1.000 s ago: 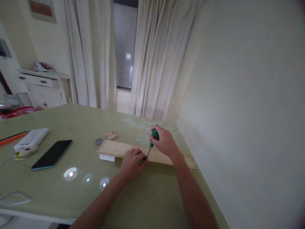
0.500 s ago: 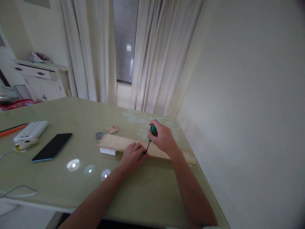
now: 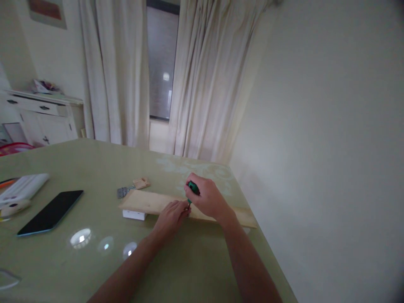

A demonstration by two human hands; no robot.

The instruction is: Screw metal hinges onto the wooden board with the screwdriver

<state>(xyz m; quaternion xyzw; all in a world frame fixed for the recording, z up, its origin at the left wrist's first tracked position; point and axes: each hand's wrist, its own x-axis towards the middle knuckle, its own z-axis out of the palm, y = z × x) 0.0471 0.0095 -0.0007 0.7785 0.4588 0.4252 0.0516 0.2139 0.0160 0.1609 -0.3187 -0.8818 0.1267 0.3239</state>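
My right hand (image 3: 206,198) is closed around the green handle of a screwdriver (image 3: 193,188), which stands tilted with its tip pointing down at a pale wooden board (image 3: 151,202). My left hand (image 3: 172,216) lies at the board's near edge, its fingers bent together beside the screwdriver's tip. A small dark piece seems to sit between these fingers, but they mostly hide it. Under the board's left end is a white block (image 3: 134,214). Just behind that end lie grey metal hinges (image 3: 123,192) and a small wooden piece (image 3: 141,183).
A black tablet or phone (image 3: 50,212) lies on the green table (image 3: 94,168) to the left. Beyond it are a white case-like object (image 3: 27,187) and a small cream object (image 3: 14,208). A wall (image 3: 315,147) rises close on the right; curtains (image 3: 208,84) hang behind.
The view has shifted, so the table appears lower and further left. My right hand has come down closer to my left, and less of the screwdriver's shaft shows.
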